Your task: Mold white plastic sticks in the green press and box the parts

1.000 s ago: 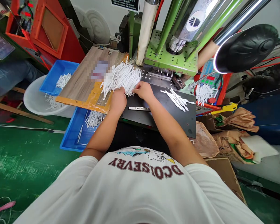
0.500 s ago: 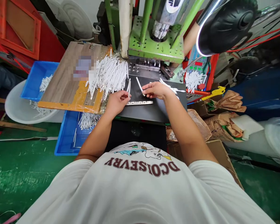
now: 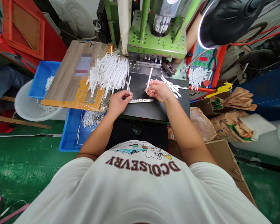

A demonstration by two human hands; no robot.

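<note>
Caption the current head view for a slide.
Left hand and right hand hold white strips over a black worktop, before a green press.

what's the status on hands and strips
Left hand pinching at least one strip. Right hand pinching another. Bar on table near left hand. No visible obstruction.

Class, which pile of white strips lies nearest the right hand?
The small pile on the black table, beside the right hand. Others lie farther off: the biggest on the board, another at the red box, more in blue trays.
</note>
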